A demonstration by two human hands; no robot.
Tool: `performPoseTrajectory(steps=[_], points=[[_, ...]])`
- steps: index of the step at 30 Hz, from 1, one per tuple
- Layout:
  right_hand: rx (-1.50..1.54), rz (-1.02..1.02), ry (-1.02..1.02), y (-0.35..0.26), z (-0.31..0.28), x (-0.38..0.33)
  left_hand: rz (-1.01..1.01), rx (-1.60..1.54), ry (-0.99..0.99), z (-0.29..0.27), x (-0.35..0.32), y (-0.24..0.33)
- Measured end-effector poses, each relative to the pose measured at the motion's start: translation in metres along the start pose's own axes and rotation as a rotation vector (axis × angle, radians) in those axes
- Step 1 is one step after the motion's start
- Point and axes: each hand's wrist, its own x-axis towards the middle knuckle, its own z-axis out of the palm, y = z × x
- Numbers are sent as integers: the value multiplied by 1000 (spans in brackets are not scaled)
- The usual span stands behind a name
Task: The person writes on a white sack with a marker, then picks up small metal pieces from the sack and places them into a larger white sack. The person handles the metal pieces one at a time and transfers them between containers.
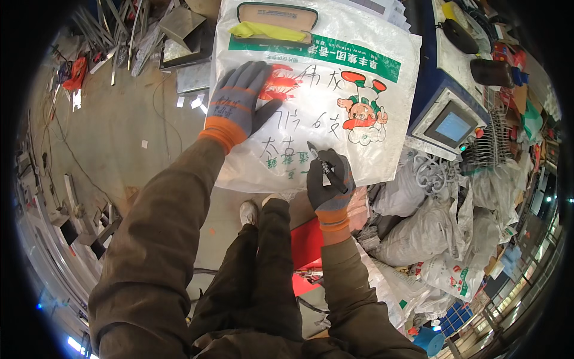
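A white plastic sack point(359, 107) with a green band and a cartoon figure lies flat in front of me, with handwritten black marks on it. My left hand point(242, 102), in a grey glove with an orange cuff, presses flat on the sack's left part, fingers spread. My right hand point(327, 182), gloved the same, grips a black marker pen point(323, 164) with its tip on the sack near the lower edge. A glasses case point(276, 18) with a yellow cloth point(266, 30) rests on the sack's far end.
A blue machine with a small screen point(451, 125) stands to the right. Filled white sacks point(430, 233) pile up at lower right beside a red box point(308, 242). Metal offcuts point(173, 36) and scrap lie on the concrete floor point(113, 137) at left.
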Motion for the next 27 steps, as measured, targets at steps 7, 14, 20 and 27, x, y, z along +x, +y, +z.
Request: performPoseTrajectory(steps=[7,14,20,27], points=[[-52,49,2,1,3,-2,-9,21,-11,1,-3,-1],[-59,-27,8,0,2,0,-11,30,2,5,-2,-2],[-32,75,42,1,2,-1,-2,35,7,5,-1,-3],[73,17,68,5,3,-2,2,31,14,8,0,-4]])
